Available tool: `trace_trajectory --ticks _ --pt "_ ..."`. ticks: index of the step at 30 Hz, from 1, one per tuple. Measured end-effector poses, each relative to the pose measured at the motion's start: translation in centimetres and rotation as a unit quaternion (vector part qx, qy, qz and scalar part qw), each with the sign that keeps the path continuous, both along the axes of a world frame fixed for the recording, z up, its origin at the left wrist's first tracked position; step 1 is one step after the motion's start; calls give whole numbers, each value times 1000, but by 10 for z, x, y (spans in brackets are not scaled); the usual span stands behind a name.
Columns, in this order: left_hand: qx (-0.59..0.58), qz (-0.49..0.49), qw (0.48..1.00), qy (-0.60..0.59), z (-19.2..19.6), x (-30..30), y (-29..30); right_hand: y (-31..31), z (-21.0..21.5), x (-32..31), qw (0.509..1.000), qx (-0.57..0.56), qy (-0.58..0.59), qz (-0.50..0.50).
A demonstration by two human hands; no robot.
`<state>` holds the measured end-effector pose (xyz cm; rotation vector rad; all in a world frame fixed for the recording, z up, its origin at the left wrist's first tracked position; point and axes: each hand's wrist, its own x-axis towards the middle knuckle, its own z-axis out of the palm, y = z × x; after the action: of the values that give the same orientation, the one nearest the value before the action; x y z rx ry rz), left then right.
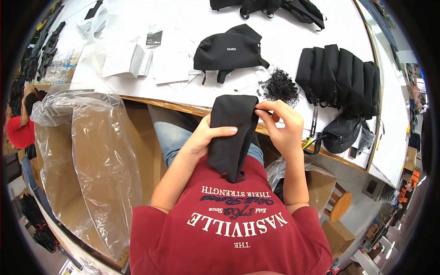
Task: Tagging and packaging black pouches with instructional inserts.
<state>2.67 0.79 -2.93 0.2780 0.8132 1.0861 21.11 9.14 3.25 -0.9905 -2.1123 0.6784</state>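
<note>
A folded black fabric pouch [224, 149] is held upright in front of my chest, just off the table's near edge. My left hand [201, 137] is closed around its left side, with the thumb lying across the front panel. At the pouch's upper right corner, the thumb and fingers of my right hand [283, 123] are pinched together. Something small and dark shows at those fingertips, too small to name. A larger black bag [229, 52] lies on the white table beyond, straps toward me. To its right sits a tangled heap of thin black cords [280, 86].
Several black pouches [337, 75] stand in a row at right, near scissors [314, 123] and another black bag [341, 133]. White paper stacks [123, 63] lie left. A plastic-lined carton [85, 151] is at my left; a wooden stool [340, 206] at right. Another person [20, 130] is far left.
</note>
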Motion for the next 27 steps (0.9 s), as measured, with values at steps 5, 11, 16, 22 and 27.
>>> trace_trajectory --ticks 5,11,16,22,27 --pt "157 -42 978 133 -16 -22 29 1 6 2 996 -80 -19 21" --pt "226 -153 939 210 9 -28 67 6 9 -8 997 -62 -20 42" --pt "226 22 958 176 -3 -29 74 -7 19 -13 993 -44 -29 104" --pt "242 95 961 97 5 -64 97 -33 20 -21 968 -109 -4 227" --pt "249 113 955 115 8 -74 103 -35 19 -24 967 -91 2 238"
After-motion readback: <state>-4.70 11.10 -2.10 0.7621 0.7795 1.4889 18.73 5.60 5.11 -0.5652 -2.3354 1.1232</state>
